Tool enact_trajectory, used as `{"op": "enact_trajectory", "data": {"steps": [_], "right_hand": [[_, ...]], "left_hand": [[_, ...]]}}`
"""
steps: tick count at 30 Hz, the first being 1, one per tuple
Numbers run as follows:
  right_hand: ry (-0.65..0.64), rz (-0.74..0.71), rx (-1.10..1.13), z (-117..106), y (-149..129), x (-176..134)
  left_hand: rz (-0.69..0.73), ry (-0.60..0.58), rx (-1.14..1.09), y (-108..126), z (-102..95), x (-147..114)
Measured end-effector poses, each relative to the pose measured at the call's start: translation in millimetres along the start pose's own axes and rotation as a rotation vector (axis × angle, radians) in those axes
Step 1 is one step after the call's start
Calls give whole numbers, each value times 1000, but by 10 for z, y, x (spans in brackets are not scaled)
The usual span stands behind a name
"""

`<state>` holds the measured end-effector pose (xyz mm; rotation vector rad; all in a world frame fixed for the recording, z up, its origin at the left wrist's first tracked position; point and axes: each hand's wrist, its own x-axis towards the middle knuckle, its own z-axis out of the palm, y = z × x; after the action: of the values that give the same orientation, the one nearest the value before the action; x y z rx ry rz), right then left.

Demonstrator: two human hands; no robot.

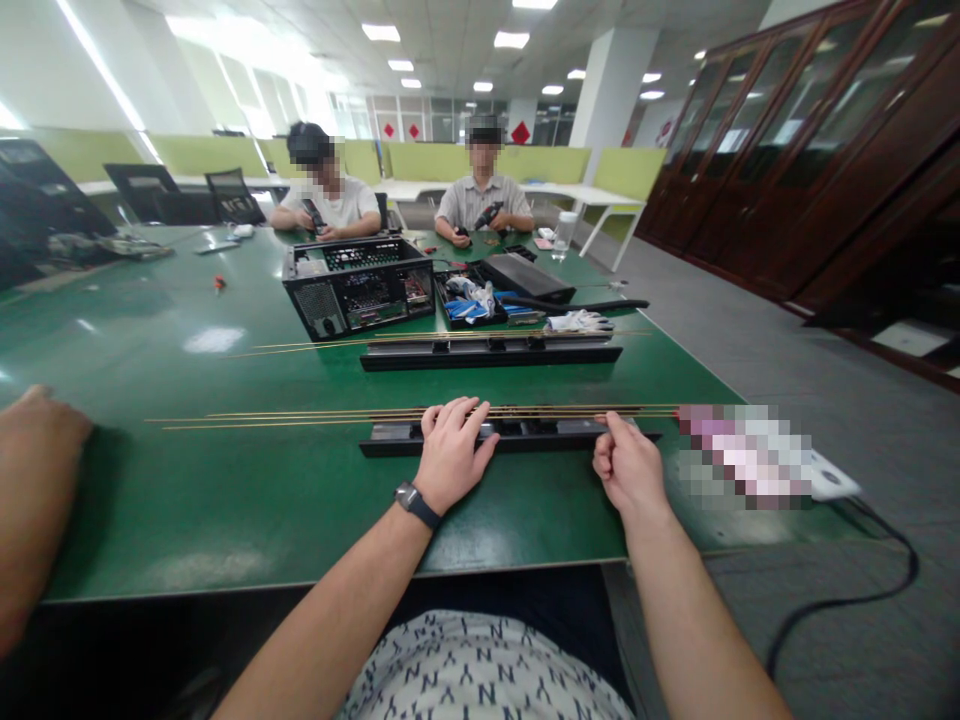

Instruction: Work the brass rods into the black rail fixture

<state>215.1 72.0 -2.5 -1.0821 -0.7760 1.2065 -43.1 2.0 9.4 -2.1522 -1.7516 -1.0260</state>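
My left hand [454, 452] lies with its fingers spread over thin brass-coloured rods [285, 418] and a long black rail [540, 437]. The rods run lengthwise along the rail and stick out well past its left end. At the rail's right end is my right hand [630, 462], its index finger reaching to the rods and its other fingers curled in. Whether a rod is pinched there is hidden. Farther back, a second black rail [487, 357] lies parallel, with similar rods [300, 346] along it.
An open black computer case [360, 290] and a tray of gloves and parts [472, 310] stand behind the rails. A white glove [579, 322] lies beside them. At right are a blurred-out object [746, 455] and a black cable [832, 600]. Another person's arm [37, 480] enters at left; two people sit opposite.
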Motion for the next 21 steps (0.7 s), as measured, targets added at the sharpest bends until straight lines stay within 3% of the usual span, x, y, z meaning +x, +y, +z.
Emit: {"op": "enact_trajectory", "data": {"steps": [5,13,21], "right_hand": [[-30,4,-22,5,-2,-5],[71,-5,67,13,-22,10],[-32,5,-29,16,-8,-24]], "left_hand": [[0,2,-1,-2,5,0],[2,4,3,-4,2,-2],[-4,-1,0,-2,4,3]]}}
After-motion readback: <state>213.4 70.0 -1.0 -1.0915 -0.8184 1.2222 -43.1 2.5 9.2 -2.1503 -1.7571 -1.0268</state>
